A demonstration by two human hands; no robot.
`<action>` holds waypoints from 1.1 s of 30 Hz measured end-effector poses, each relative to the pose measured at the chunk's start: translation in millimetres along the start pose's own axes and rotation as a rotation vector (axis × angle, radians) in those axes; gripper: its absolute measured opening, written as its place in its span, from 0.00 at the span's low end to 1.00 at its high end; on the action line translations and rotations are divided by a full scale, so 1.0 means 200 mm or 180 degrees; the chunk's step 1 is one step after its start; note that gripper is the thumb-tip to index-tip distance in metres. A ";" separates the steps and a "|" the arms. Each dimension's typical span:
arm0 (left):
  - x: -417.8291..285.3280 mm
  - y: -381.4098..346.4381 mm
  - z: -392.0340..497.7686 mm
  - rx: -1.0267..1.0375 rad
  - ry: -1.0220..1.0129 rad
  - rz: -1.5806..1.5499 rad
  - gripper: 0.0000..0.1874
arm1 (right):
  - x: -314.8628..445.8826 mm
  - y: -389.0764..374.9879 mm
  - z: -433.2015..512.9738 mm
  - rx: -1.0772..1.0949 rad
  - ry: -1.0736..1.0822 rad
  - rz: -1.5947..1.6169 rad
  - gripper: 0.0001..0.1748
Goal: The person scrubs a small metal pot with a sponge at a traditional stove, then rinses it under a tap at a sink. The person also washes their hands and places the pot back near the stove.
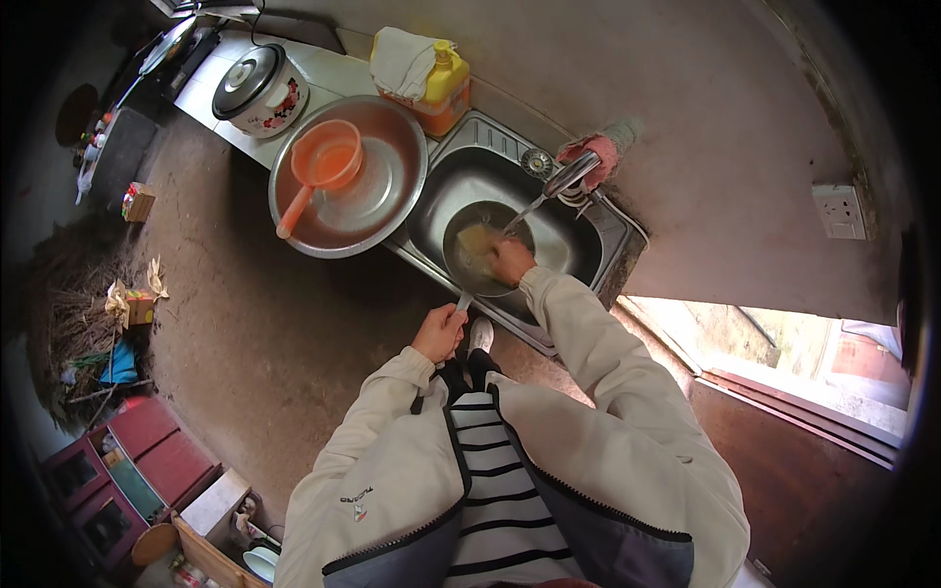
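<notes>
My left hand [439, 332] grips the handle [464, 300] of a round metal pan [459, 273] that sits in the stainless steel sink [441, 176]. Inside the pan, my right hand [512, 262] is closed at the edge of a blurred yellowish pad [475, 241], perhaps a sponge or loofah. Its fingertips are partly hidden by blur and water. From the faucet [573, 175] a stream of water runs down into the pan beside my right hand. Water covers at least part of the pan's bottom.
Left of the sink, a large metal basin [378, 197] holds an orange plastic dipper [327, 156]. A yellow-capped jug [443, 95] with a white cloth [403, 62] stands behind. Farther left is a floral rice cooker [265, 95]. A pink cloth [604, 158] wraps the pipe at the wall.
</notes>
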State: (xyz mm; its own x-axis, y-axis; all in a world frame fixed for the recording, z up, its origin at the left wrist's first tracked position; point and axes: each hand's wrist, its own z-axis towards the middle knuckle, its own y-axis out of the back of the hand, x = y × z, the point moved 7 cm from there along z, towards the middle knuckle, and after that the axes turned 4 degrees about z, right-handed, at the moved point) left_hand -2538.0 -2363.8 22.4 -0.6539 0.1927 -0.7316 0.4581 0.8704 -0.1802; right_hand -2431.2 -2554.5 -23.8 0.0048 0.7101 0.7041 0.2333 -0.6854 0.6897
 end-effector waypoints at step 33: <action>0.05 0.07 0.08 -0.0154 0.0031 -0.0293 0.11 | -0.88 0.46 -0.32 -0.2050 -0.2153 0.3466 0.14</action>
State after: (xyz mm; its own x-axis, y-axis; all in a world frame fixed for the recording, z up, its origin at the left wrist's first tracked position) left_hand -2528.0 -2356.4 1.5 -0.6979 0.1151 -0.7069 0.3664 0.9054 -0.2143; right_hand -2472.7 -2752.6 -74.0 0.3875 -0.3930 0.8339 -0.6594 -0.7503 -0.0472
